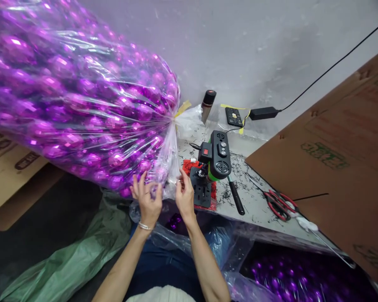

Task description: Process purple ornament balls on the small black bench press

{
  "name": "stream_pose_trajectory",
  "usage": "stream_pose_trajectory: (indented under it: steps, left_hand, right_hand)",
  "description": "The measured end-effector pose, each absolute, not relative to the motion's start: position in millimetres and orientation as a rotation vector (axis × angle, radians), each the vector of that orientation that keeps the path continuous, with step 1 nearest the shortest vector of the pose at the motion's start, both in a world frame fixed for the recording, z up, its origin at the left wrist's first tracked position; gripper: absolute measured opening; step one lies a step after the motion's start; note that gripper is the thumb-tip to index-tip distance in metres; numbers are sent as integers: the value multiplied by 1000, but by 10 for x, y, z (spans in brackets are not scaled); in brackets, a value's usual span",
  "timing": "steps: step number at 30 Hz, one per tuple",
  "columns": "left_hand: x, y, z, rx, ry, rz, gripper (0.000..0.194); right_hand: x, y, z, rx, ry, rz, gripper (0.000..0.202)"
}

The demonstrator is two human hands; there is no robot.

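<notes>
A large clear plastic bag [91,96] full of shiny purple baubles lies at the upper left. Its mouth is gathered and bound with a yellow tie [183,108], and loose plastic hangs below. My left hand [147,201] is against the lower edge of the bag with its fingers spread apart. Just to its right, my right hand [185,199] has its thumb and fingers curled at the hanging plastic; the fingertips partly hide what they pinch. Beside my right hand stands a small black bench press [220,155] with a lever, on a red-topped base.
Red-handled scissors [280,204] lie on the worktable [236,167] among black scraps. A large cardboard box [340,155] stands at the right. A dark canister [208,102], a phone-like device [233,116] and a power adapter [264,113] are by the wall. More purple baubles [286,281] are below.
</notes>
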State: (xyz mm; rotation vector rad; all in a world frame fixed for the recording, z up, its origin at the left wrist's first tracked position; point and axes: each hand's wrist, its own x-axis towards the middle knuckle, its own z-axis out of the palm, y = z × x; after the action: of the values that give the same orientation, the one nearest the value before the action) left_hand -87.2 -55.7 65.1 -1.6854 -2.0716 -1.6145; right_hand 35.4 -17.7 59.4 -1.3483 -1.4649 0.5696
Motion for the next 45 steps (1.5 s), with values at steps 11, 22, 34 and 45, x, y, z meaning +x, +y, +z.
stream_pose_trajectory:
  steps: [11,22,34,45]
  left_hand:
    - [-1206,-573,443,-1364,-2126,-1730,20]
    - [-1651,-127,163,-1313,-1984,-1677,14]
    - [-1563,-80,188,-1414,-1965,-1737,23]
    - [-1007,-509,713,-2362,-1454,-1197,46]
  right_hand:
    - [330,-363,551,-1508,-1701,151,48]
    - [10,-703,376,-1358,-1893,99,24]
    - [208,-637,506,-1288,-1934,144,29]
    - [403,-947,519,-1157,-1967,267,50]
